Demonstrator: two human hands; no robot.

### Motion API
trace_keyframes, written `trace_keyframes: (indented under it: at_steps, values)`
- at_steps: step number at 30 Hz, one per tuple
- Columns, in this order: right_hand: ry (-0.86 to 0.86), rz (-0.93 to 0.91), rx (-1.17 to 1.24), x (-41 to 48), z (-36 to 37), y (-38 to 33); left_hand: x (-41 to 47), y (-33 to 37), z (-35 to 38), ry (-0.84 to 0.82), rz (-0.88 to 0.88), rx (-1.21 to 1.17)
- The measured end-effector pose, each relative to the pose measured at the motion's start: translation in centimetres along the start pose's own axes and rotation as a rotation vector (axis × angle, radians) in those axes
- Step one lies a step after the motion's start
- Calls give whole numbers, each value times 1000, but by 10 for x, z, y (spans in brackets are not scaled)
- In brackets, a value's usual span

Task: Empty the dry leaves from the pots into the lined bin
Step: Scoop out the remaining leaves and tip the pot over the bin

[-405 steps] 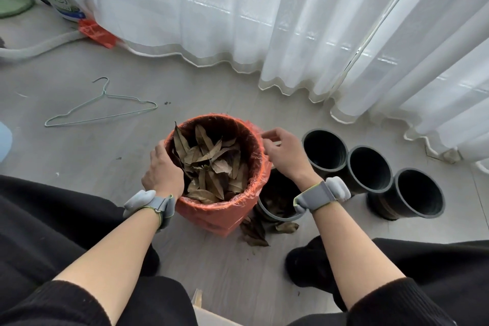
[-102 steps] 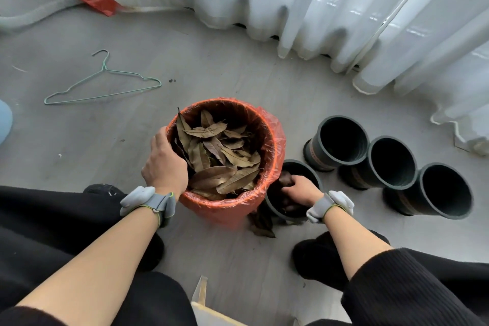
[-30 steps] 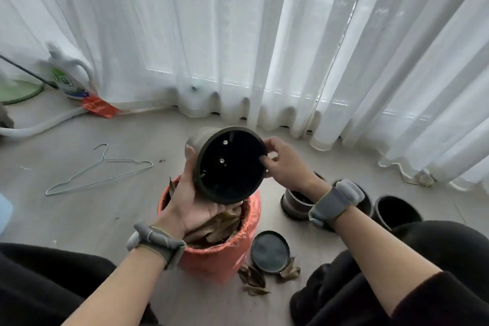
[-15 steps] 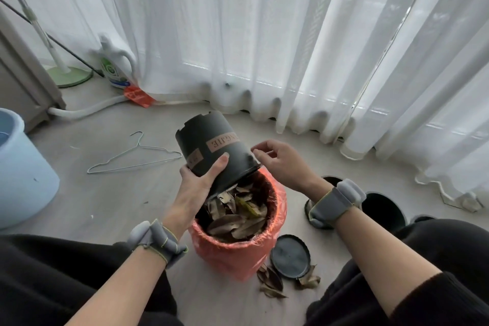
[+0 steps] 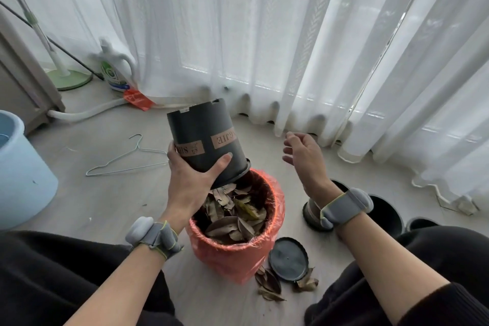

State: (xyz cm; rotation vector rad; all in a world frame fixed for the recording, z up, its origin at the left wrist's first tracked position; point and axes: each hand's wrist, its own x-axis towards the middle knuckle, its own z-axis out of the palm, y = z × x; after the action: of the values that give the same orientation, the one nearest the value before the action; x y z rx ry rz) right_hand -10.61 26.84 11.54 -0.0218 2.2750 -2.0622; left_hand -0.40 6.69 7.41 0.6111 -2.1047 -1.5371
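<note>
Pale floor (image 5: 105, 193) carries the lined bin (image 5: 238, 254), heaped with dry leaves (image 5: 232, 214). An upturned pot (image 5: 203, 135) is gripped above its rim by the left hand (image 5: 190, 182); the right hand (image 5: 304, 159) is held open, empty. Overflow onto the floor is risked by such fullness.

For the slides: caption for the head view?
Left hand holds a black pot upside down over the leaf-filled lined bin; right hand hovers open.
</note>
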Motion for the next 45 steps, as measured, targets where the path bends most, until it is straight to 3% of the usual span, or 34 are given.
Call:
trace_keyframes:
  at_steps: [5, 11, 13, 15, 17, 22, 27, 28, 32, 33, 36, 37, 41, 43, 45]
  values:
    - [-294, -27, -117, -24, 24, 5, -19, 6, 17, -31, 96, 133]
    - [19, -26, 43, -8, 9, -7, -5, 3, 0, 81, 69, 95]
    - [-53, -55, 22, -13, 14, -5, -13, 6, 6, 50, 90, 85]
    - [-269, -14, -52, -21, 25, 0, -25, 9, 17, 14, 132, 146]
    - [-317, 22, -49, -23, 29, 0, -25, 10, 18, 14, 139, 187]
    - [97, -63, 22, -7, 14, -4, -6, 8, 1, 123, 95, 105]
    - [-313, -31, -87, -27, 33, 5, -24, 12, 17, 16, 129, 170]
    - [-281, -24, -59, -24, 32, 2, -20, 11, 16, 17, 122, 169]
    - [136, -92, 11, -10, 19, -4, -4, 8, 1, 122, 77, 70]
    - [125, -113, 4, -12, 19, -2, -6, 10, 3, 116, 73, 42]
    - [-228, -100, -107, -30, 33, 7, -27, 15, 17, 38, 126, 111]
    - [-262, -85, -97, -30, 35, 5, -28, 16, 19, 30, 142, 143]
    - [52, -87, 112, -13, 23, -13, -8, 21, 11, 104, 134, 116]
    - [5, -130, 106, -15, 21, -11, -9, 24, 14, 112, 140, 55]
    - [-181, -141, 28, -24, 26, 0, -19, 27, 24, 54, 149, 45]
